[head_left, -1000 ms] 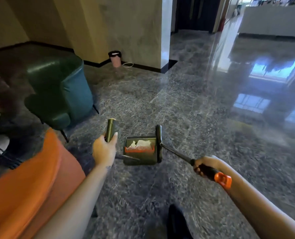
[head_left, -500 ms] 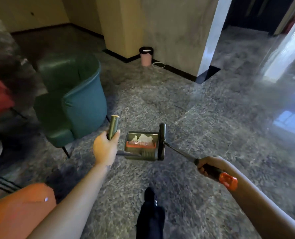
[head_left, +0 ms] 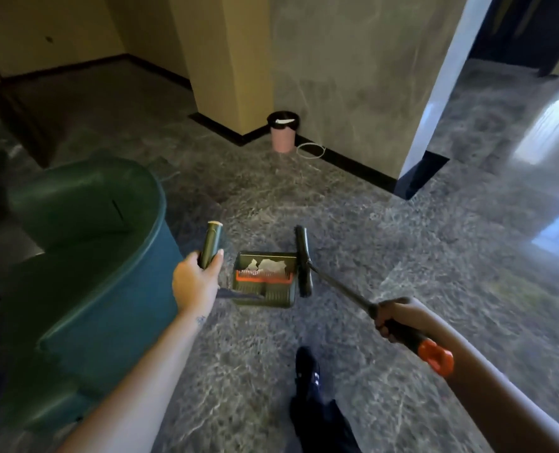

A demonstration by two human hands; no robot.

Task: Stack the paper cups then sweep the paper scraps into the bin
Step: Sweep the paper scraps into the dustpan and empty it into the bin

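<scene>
My left hand grips the dark green handle of a green dustpan, held above the floor. White paper scraps lie inside the pan behind its orange comb. My right hand grips the black and orange handle of a broom, whose dark head stands against the pan's right side. A pink bin with a black liner stands ahead at the foot of the pillar, with something white in it.
A teal armchair stands close on my left. A marble pillar rises ahead, with a white cable loop beside the bin. My dark shoe is on the glossy grey marble floor, which stretches off to the right.
I have walked forward, so the pink bin and pillar are nearer and the armchair has slid left and closer. Both hands keep hold of the dustpan and broom.
</scene>
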